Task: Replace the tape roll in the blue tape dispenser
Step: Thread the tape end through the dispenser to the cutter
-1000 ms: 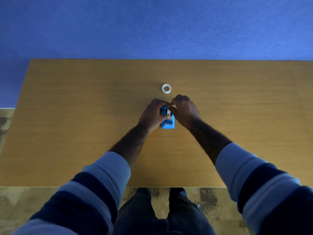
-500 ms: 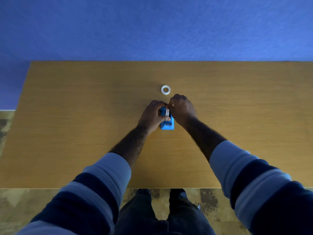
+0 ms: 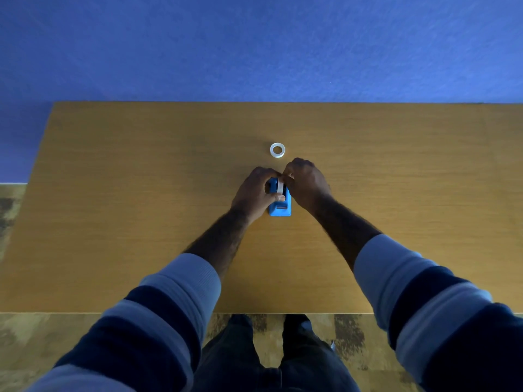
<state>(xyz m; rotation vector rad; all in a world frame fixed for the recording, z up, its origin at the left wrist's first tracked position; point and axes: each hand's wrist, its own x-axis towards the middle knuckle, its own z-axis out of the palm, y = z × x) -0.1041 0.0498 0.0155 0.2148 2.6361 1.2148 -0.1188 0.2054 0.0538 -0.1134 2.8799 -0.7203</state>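
Observation:
The blue tape dispenser [image 3: 280, 208] stands on the wooden table [image 3: 141, 193] near its middle, cutter end toward me. A pale tape roll [image 3: 280, 187] sits on edge in the dispenser's top. My left hand [image 3: 254, 193] wraps the dispenser's left side, thumb lying across the front of the roll. My right hand [image 3: 307, 183] is on the right side, with fingertips pinching the roll's far top edge. A second small white ring, a tape roll or empty core [image 3: 277, 150], lies flat on the table just beyond my hands.
A blue wall rises behind the table's far edge. The table's near edge runs across at my sleeves, with my legs and patterned floor [image 3: 42, 340] below it.
Both hands stay at the dispenser with only slight finger shifts on the roll. The whole scene has slid a little lower in view as my head moved.

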